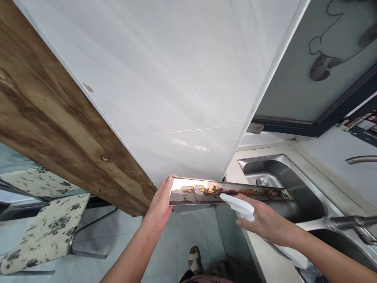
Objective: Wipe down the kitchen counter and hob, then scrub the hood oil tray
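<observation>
A long, narrow metal tray (178, 197) stretches from my left hand toward the sink, its far end over the basin. Dark brown and yellowish greasy residue (216, 190) lies along its inside. My left hand (160, 202) is closed around the tray's near end, thumb on the rim. In my right hand (265, 220) is a white plastic scraper (239, 205), its flat tip at the tray's near side by the residue. My right fingers partly hide the scraper and the middle of the tray.
A steel sink (316, 204) with two basins and a faucet (350, 223) is set in the pale counter (256, 255) at right. The white wall panel (176, 78) rises ahead, beside a wooden board (73, 114). A floral chair (50, 232) stands at left on the tiled floor (165, 247).
</observation>
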